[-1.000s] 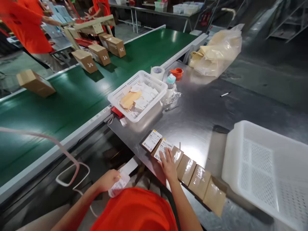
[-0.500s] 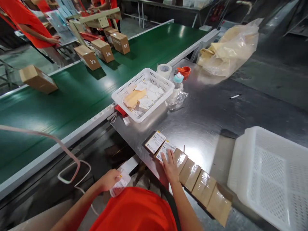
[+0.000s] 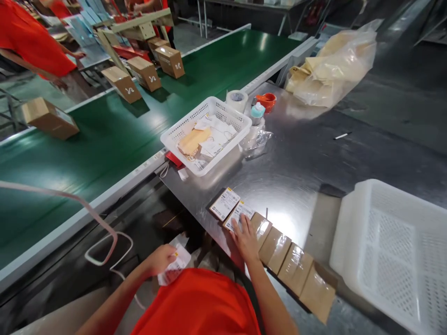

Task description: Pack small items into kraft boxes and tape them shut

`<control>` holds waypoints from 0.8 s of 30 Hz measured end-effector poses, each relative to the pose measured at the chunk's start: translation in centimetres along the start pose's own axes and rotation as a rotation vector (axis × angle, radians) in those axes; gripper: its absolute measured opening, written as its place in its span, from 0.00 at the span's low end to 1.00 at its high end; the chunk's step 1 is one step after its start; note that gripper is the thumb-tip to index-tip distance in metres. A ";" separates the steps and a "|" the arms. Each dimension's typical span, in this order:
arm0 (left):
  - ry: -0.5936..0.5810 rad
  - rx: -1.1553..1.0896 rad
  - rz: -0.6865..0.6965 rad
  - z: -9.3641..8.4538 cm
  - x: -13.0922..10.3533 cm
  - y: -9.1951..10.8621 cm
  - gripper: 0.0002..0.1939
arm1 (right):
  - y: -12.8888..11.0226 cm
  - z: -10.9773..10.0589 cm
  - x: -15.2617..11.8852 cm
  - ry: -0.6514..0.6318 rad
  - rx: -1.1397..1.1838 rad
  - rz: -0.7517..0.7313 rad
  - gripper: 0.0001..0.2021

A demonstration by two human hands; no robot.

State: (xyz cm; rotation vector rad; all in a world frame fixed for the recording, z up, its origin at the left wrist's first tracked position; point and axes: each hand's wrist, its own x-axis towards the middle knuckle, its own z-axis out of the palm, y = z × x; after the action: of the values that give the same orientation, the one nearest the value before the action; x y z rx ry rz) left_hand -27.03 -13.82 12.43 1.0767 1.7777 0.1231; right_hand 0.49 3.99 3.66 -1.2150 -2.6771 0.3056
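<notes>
My left hand (image 3: 161, 259) is closed on a printed shipping label (image 3: 178, 261) with white paper behind it, in front of my body and beside the table edge. With fingers stretched out flat, my right hand (image 3: 246, 238) rests on the label of a small carton (image 3: 241, 210). A second labelled carton (image 3: 225, 204) lies just beyond it, at the end of the row. Several brown cartons (image 3: 275, 249) with clear tape on top continue the row toward the lower right, their visible tops without labels.
A white basket (image 3: 206, 174) of papers stands near tape rolls (image 3: 237, 100). Stacked white crates (image 3: 352, 232) are at right, a plastic bag (image 3: 335, 70) at the far edge. Cartons (image 3: 122, 83) ride a green conveyor (image 3: 139, 121); co-workers in orange stand behind it. A cable (image 3: 87, 209) hangs at left.
The white strip beyond my left hand has pulled away from the table edge and looks shorter. My right hand stays on the carton. A co-worker's arms at upper left have shifted.
</notes>
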 end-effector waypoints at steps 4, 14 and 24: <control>-0.026 -0.012 0.005 0.0 0.0 0.1 0.10 | -1.4 -1.5 0.0 -0.076 0.003 0.057 0.26; -0.011 0.001 0.007 0.0 -0.4 0.5 0.11 | -3.1 0.5 7.2 0.016 0.015 0.348 0.37; 0.090 -0.165 -0.025 0.1 -1.0 2.3 0.14 | -2.5 -0.1 8.1 -0.062 0.200 0.432 0.35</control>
State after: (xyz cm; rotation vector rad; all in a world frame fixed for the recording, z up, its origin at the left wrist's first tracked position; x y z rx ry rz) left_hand -25.46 -13.15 14.33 0.9436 1.8262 0.3020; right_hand -6.48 8.55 5.11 -1.7282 -2.3349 0.6619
